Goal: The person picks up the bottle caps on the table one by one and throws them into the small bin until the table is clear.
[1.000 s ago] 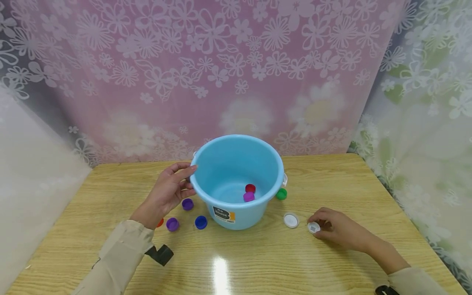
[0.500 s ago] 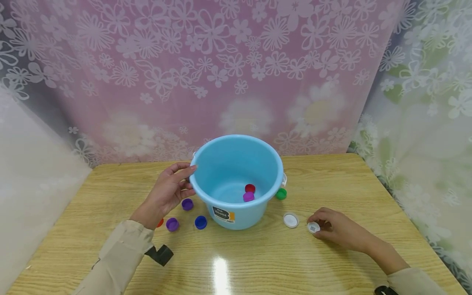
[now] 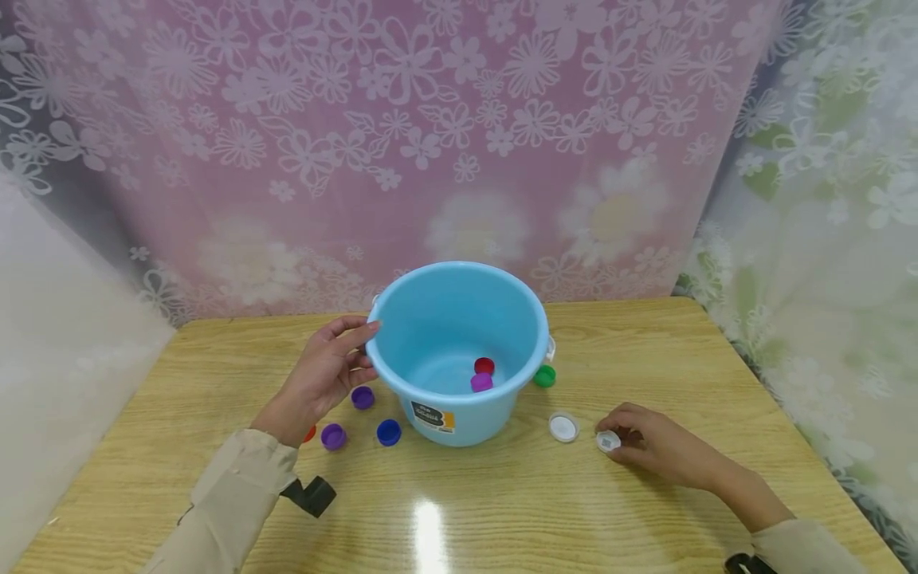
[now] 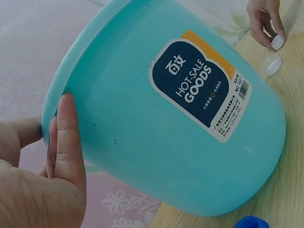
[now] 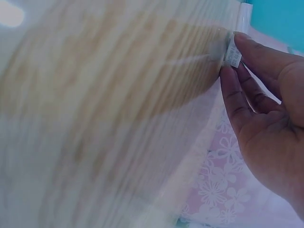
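Observation:
A light blue bucket stands on the wooden table, a dark label on its front. My left hand grips its left rim, thumb over the edge and fingers against the outer wall, as the left wrist view also shows. Inside the bucket lie a red bottle cap and a magenta cap. To the right, my right hand pinches a small white cap between thumb and fingers, low at the tabletop. Just left of it lies a larger white cap.
Left of the bucket lie a blue cap, two purple caps and a red-orange cap partly hidden by the left wrist. A green cap sits by the bucket's right side. Floral curtains hang behind the table.
The whole head view has shifted very slightly left. Both hands, the bucket and the caps keep the same places relative to one another.

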Available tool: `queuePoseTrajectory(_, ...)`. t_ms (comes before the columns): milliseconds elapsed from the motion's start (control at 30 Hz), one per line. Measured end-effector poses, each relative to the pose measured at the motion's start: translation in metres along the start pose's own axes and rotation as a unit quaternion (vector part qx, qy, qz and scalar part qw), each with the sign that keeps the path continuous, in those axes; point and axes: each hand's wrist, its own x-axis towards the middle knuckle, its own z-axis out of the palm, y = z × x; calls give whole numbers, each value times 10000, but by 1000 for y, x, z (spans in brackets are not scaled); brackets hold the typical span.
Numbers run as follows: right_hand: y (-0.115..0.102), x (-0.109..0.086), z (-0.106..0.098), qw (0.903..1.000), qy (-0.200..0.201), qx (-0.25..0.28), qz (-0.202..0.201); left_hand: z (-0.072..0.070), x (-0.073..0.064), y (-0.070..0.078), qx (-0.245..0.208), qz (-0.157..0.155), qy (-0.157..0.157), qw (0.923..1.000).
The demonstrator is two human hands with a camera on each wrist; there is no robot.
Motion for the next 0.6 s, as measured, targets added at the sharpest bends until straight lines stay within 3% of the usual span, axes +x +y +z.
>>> queuePoseTrajectory(133,-1,1,-5,9997,193,40,107,-1,0,1,-21,-7,31,10000)
queuePoseTrajectory(333,-8,1,-21,9963,851,-152,5,-1,-1,1,-16,-8,44,10000)
queuePoseTrajectory(600,-22,5,-63,9871,1406,-733,-215,0,-2,1,10,19,22,10000)
